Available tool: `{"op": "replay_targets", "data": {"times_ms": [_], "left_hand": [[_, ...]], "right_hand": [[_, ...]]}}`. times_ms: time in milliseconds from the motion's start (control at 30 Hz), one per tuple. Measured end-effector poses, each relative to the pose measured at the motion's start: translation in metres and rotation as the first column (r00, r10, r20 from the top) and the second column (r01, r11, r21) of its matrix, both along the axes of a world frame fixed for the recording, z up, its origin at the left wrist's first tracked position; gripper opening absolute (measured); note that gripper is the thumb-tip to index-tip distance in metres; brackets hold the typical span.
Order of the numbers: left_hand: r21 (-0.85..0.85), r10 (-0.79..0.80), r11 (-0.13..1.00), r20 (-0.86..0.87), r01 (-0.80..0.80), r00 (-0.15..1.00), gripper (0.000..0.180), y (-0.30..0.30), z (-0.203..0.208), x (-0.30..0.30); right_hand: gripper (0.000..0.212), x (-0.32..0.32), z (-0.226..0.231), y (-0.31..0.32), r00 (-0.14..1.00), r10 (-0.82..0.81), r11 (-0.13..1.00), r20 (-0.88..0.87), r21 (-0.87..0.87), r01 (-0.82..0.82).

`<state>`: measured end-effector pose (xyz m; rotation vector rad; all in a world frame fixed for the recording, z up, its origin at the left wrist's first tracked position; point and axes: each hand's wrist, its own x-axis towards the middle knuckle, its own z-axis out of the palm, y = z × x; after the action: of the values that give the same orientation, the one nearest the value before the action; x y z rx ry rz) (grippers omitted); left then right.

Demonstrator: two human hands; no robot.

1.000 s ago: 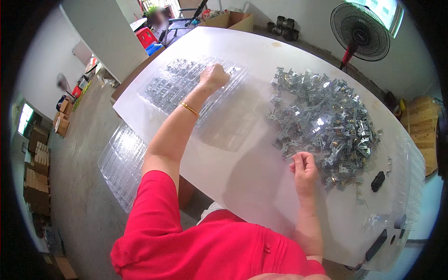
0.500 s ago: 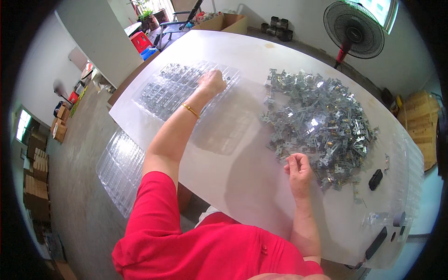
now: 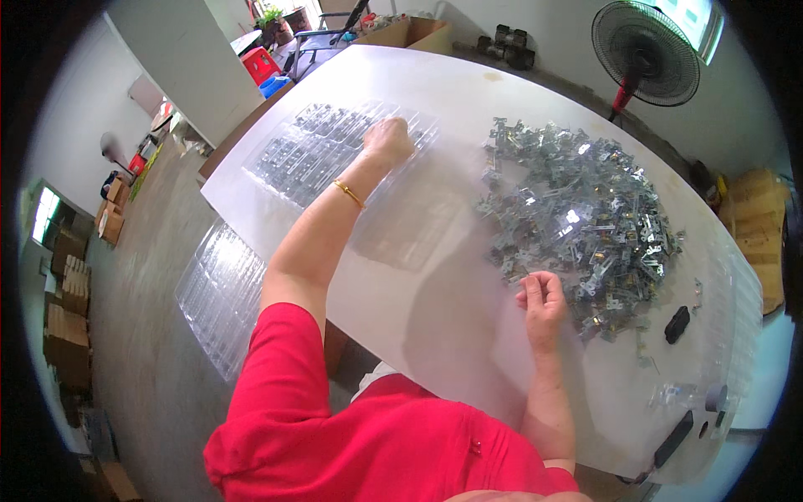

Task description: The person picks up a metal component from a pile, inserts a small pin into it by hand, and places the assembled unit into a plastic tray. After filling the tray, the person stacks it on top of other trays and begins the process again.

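Note:
A clear plastic tray (image 3: 284, 191) lies at the left of the white table (image 3: 443, 293), its slots largely filled with small metal parts. My left hand (image 3: 390, 140), a gold bangle on its wrist, is over the tray's right end with fingers curled down; whatever they hold is hidden. To the right spreads a big heap of small flat metal parts (image 3: 577, 222), some with brass-coloured bits. At the heap's near-left edge my right hand (image 3: 542, 299) is closed, thumb and fingertips together. Anything pinched there is too small to make out.
More clear trays (image 3: 219, 301) sit below the table's left edge. On the right are a small black object (image 3: 677, 325), a long black object (image 3: 674, 438) and clear plastic trays (image 3: 732, 326). A standing fan (image 3: 644, 54) is behind the far right edge.
The whole view has shifted slightly. My left hand stays over the tray's right end, and my right hand remains pinched beside the heap. The tray and heap look unchanged.

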<state>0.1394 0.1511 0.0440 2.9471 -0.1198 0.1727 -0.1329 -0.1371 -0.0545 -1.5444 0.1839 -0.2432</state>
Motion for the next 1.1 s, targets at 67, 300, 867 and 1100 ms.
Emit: {"op": "replay_targets", "data": {"times_ms": [67,300,867,1100], "left_hand": [[0.0,-0.002,1.0,0.019,0.002,1.0,0.031,0.011,0.006,-0.006],[-0.107,0.074,0.993,0.19,-0.054,0.979,0.03,0.088,0.028,-0.057],[-0.236,0.726,0.684,0.127,-0.69,0.676,0.023,0.358,-0.042,-0.249],[-0.096,0.771,0.634,-0.01,-0.768,0.637,0.025,0.402,-0.086,-0.308]], "right_hand": [[0.012,0.001,0.003,-0.001,1.0,-0.03,0.999,-0.009,0.025,0.03],[0.013,0.001,0.0,-0.005,0.999,-0.028,0.997,-0.024,0.074,0.03],[0.014,0.008,-0.006,-0.014,0.998,-0.01,1.0,-0.067,0.003,0.01],[0.016,0.009,-0.015,-0.018,0.997,-0.047,0.998,-0.059,-0.049,0.044]]}}
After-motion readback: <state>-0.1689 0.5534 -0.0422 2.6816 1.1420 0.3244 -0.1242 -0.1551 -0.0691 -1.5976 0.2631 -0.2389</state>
